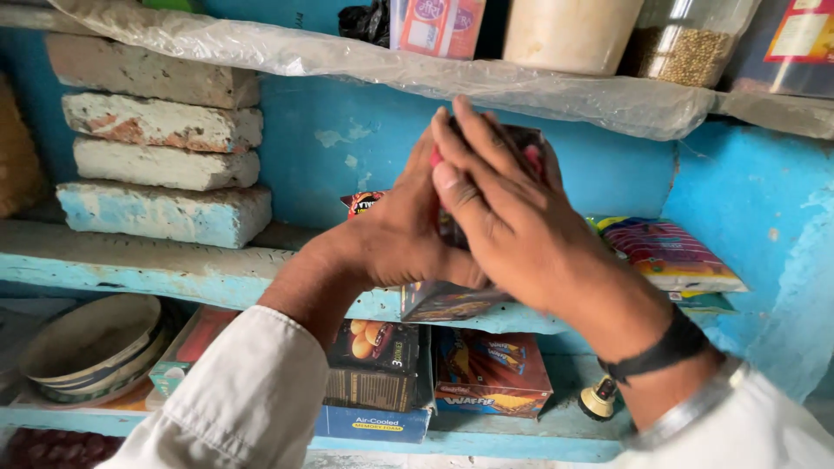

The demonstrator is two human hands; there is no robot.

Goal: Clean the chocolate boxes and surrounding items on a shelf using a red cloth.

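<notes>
**Both hands on a dark packet at the blue shelves**

We see the left hand (pixel 395 234) and the right hand (pixel 512 221) closed together around a dark packet (pixel 452 300), which stands upright on the front edge of the middle shelf (pixel 174 269). The right palm lies flat over the packet's front with fingers spread upward; the left hand wraps it from the other side. Only the packet's lower corner and a strip of its red-spotted top show between the fingers.

On the top shelf, under a clear plastic sheet (pixel 365 61), we count two tubs: a cream one (pixel 569 35) whose contents we cannot see, and a clear one (pixel 686 48) filled with small brownish grains. A pink-and-white carton (pixel 439 24) stands beside them.

Four whitewashed bricks (pixel 161 161) are stacked at the left of the middle shelf (the lowest tinted blue). To the right of the hands lies a flat pouch (pixel 669 252), pink with yellow and green edges.

On the bottom shelf we count three boxes together: a dark one (pixel 378 365) picturing orange rounds, a blue one (pixel 373 424) beneath it, and an orange-red one (pixel 491 373) just beside. At the left sits a striped bowl (pixel 91 347), holding nothing that we can see. A small bulb-like object (pixel 598 399) rests near the right wrist, which wears a black band (pixel 665 347).
</notes>
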